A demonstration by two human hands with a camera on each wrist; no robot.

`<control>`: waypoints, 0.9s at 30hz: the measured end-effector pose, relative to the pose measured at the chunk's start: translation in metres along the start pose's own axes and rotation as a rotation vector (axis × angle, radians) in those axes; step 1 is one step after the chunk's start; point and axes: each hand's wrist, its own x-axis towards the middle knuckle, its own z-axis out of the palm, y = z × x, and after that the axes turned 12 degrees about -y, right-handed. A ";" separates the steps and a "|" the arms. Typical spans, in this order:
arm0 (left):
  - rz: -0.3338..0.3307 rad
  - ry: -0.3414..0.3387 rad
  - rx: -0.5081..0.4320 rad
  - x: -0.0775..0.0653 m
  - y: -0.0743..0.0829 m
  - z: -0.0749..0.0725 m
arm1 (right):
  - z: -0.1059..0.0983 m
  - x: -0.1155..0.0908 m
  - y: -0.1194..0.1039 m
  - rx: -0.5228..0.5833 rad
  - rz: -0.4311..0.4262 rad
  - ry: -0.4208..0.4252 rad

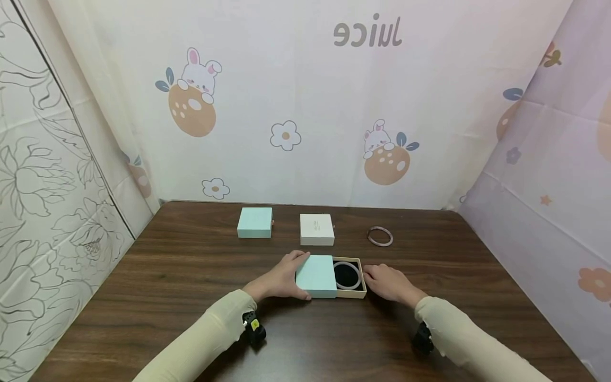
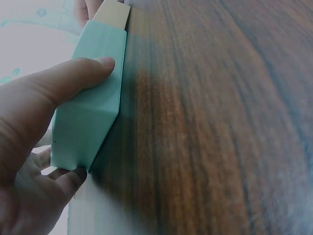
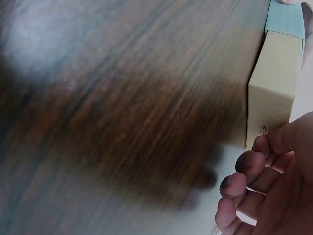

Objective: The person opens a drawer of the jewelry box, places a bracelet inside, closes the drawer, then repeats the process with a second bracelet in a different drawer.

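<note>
A mint-green drawer box (image 1: 316, 277) lies on the table with its cream drawer (image 1: 350, 294) slid part way out to the right. Inside the drawer a pale bangle (image 1: 347, 287) rests on black lining, its left edge reaching under the sleeve. My left hand (image 1: 284, 277) grips the green sleeve from the left, thumb along the near side and fingers round the far end. At the drawer's right end, my right hand (image 1: 389, 283) pinches a small pull tab (image 3: 264, 130) between thumb and index finger; its other fingers are loosely curled.
Behind stand a second mint-green box (image 1: 255, 223) and a white box (image 1: 317, 230) with small print. A pinkish bangle (image 1: 380, 244) lies at the back right of the brown wooden table (image 1: 191, 254). Printed curtains (image 1: 296, 106) enclose the back and sides.
</note>
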 end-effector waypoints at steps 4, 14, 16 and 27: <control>-0.001 -0.002 -0.002 0.000 0.000 0.000 | -0.001 0.001 0.000 -0.008 -0.004 0.011; -0.006 -0.009 -0.010 0.001 -0.001 0.000 | -0.002 0.004 -0.006 -0.015 -0.004 0.007; -0.008 -0.010 -0.008 0.001 -0.001 0.000 | -0.003 0.005 -0.008 -0.020 -0.002 0.006; -0.011 -0.010 -0.007 0.000 -0.002 0.001 | -0.001 0.010 -0.011 -0.018 -0.022 0.005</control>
